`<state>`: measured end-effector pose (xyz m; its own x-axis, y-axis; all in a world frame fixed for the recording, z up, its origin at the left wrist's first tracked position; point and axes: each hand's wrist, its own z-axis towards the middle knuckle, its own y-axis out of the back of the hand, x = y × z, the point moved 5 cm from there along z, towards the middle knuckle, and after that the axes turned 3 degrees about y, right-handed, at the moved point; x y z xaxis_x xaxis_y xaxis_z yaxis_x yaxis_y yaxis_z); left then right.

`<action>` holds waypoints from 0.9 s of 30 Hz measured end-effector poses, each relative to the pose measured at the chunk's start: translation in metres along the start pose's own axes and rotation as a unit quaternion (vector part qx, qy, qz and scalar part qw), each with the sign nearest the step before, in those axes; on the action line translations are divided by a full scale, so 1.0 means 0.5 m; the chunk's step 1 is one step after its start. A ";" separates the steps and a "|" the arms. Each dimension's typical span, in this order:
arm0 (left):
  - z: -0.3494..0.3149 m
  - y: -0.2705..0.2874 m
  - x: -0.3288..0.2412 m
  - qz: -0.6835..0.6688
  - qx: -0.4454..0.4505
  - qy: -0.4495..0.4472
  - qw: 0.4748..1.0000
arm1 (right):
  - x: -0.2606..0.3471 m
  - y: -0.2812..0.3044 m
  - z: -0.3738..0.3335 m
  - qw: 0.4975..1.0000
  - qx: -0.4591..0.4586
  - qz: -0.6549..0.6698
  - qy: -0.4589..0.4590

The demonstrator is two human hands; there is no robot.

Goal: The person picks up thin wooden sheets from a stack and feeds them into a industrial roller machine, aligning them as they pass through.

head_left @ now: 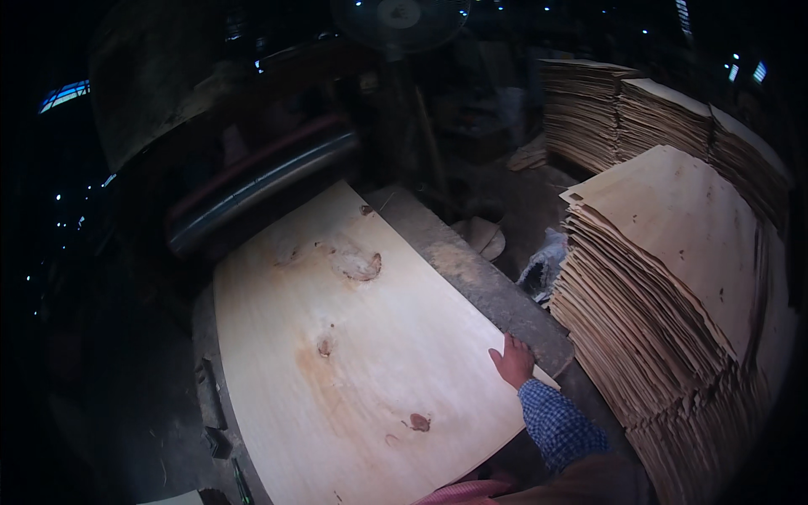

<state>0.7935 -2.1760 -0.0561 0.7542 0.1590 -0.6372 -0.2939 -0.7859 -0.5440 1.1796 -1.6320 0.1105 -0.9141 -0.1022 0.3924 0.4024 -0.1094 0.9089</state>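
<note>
A large pale wood veneer sheet (379, 337) with brown knots lies on a worn machine table (471, 261). Its far end reaches up to a shiny metal roller (269, 185). My right hand (514, 363), below a blue checked sleeve, rests on the sheet's right edge near its near corner. The thumb stands apart from the fingers, which lie stretched out along the edge; the hand looks open. My left hand is out of view.
Tall veneer stacks (640, 286) rise close on the right, with further stacks (589, 109) behind. A fan (400, 13) stands at the back. Whitish plastic (545, 261) lies between table and stack. Small dark tools (217, 442) sit by the table's left edge.
</note>
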 end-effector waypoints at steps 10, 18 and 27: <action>-0.031 -0.014 -0.001 -0.204 -0.058 0.070 0.975 | 0.001 -0.005 0.001 0.999 -0.033 -0.013 0.019; -0.033 -0.037 -0.001 -0.203 -0.082 0.075 0.973 | 0.005 0.002 0.009 1.000 0.003 -0.002 0.010; -0.036 -0.067 -0.003 -0.186 -0.075 0.101 0.974 | 0.024 0.032 -0.007 1.000 0.020 0.007 0.008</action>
<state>0.8128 -2.1606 -0.0269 0.8970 0.3407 -0.2814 0.0998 -0.7765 -0.6221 1.1751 -1.6385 0.1291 -0.9075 -0.1200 0.4024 0.4119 -0.0680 0.9087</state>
